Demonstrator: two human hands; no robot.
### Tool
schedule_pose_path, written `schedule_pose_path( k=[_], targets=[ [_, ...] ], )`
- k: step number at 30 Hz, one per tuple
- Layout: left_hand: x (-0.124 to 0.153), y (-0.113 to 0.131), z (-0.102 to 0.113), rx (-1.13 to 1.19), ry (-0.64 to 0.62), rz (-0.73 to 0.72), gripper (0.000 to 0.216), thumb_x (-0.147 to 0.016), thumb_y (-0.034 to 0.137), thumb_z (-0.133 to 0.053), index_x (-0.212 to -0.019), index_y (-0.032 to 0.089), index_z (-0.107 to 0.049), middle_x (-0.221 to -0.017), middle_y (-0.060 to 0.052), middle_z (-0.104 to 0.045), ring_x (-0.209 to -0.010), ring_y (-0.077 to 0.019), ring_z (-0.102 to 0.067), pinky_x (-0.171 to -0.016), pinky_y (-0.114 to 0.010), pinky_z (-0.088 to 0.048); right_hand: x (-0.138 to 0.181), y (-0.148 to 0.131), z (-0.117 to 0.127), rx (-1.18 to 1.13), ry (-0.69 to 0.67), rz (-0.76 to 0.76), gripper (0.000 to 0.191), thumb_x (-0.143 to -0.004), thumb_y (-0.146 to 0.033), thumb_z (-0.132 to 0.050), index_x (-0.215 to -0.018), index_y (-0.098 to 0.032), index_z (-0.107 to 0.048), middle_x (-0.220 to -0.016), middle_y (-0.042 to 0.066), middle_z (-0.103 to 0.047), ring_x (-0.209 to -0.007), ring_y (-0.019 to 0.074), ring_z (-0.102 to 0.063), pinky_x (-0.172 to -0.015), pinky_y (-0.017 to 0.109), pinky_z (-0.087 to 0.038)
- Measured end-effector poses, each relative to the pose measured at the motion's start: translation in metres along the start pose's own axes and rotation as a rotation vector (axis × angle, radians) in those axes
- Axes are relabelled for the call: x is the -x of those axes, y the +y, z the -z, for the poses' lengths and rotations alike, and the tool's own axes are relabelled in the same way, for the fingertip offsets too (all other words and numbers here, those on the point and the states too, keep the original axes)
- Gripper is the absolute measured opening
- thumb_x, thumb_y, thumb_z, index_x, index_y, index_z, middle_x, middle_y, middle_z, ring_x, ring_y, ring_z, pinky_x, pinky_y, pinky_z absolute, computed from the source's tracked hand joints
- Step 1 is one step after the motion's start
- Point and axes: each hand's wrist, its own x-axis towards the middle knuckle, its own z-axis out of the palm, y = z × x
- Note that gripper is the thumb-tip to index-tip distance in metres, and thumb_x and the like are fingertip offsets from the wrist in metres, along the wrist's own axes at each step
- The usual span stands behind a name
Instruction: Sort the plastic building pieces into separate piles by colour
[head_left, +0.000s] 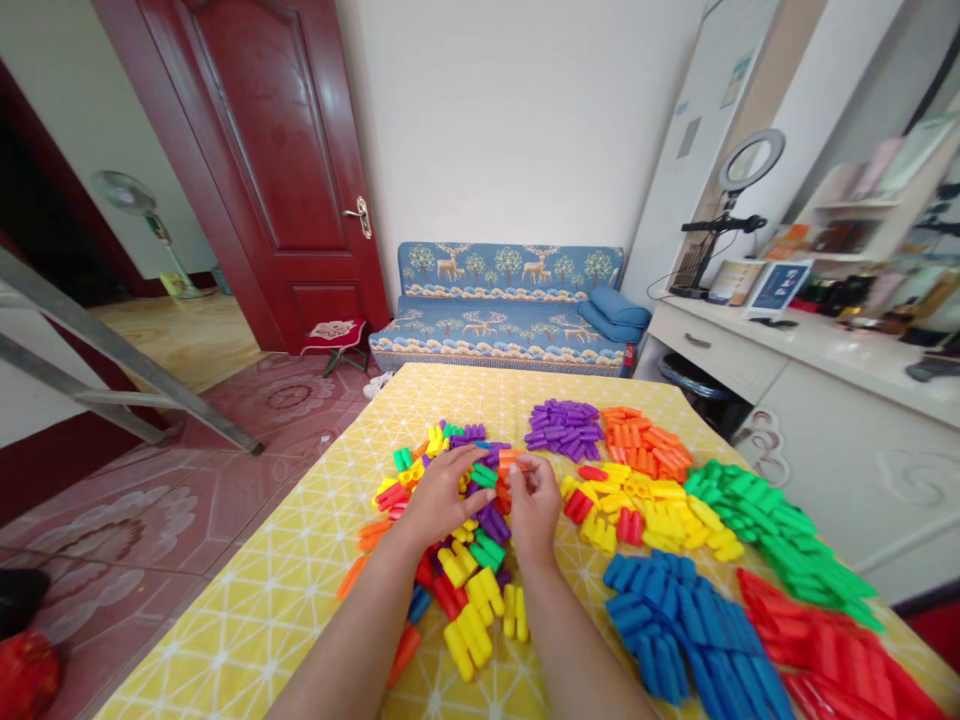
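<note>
Picking from the mixed pile — right hand pinches an orange piece, left hand close against it, grip unclear — orange heap lies beyond.

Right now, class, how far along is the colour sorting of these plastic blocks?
Done: single-colour plastic blocks in a purple pile, orange pile, yellow pile, green pile, blue pile, red pile. In hand: left hand and right hand work the mixed-colour block heap. Left: that heap, plus red strays among the yellow.

Glossy smooth plastic blocks, matt patterned yellow tablecloth, glossy lacquered wooden door
</note>
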Motion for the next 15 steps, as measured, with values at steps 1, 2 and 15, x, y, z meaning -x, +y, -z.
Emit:
schedule_pose_path(
  k=[1, 2, 15],
  targets=[
    [0.001, -0.003, 0.000, -0.046, -0.019, 0.010, 0.055, -0.079, 0.045, -0.064, -0.130, 0.027, -0.055, -0.135, -0.008, -0.055, -0.126, -0.0266, -0.048, -0.109, -0.044, -0.034, -0.001, 0.000, 0.000, -0.012, -0.018, -0.007, 0.020, -0.084, -0.034, -0.054, -0.094, -0.018, -0.057, -0.086, 0.004, -0.064, -0.075, 0.0174, -0.062, -0.071, 0.031, -0.051],
    [0.001, -0.006, 0.000, -0.086, -0.031, 0.018, 0.054, -0.079, 0.046, -0.063, -0.129, 0.027, -0.055, -0.136, -0.007, -0.055, -0.127, -0.0270, -0.047, -0.110, -0.045, -0.032, -0.002, -0.001, -0.001, -0.027, -0.039, -0.012, 0.020, -0.084, -0.035, -0.054, -0.094, -0.018, -0.057, -0.086, 0.004, -0.064, -0.075, 0.0172, -0.062, -0.071, 0.031, -0.051],
    [0.001, -0.015, -0.001, -0.152, -0.004, 0.021, 0.043, -0.085, 0.049, -0.055, -0.122, 0.028, -0.062, -0.132, -0.004, -0.058, -0.123, -0.0247, -0.050, -0.109, -0.044, -0.033, -0.030, -0.032, 0.002, -0.090, -0.214, -0.082, 0.038, -0.077, -0.035, -0.058, -0.109, -0.015, -0.062, -0.101, 0.009, -0.070, -0.086, 0.0218, -0.066, -0.069, 0.034, -0.054]
  ],
)
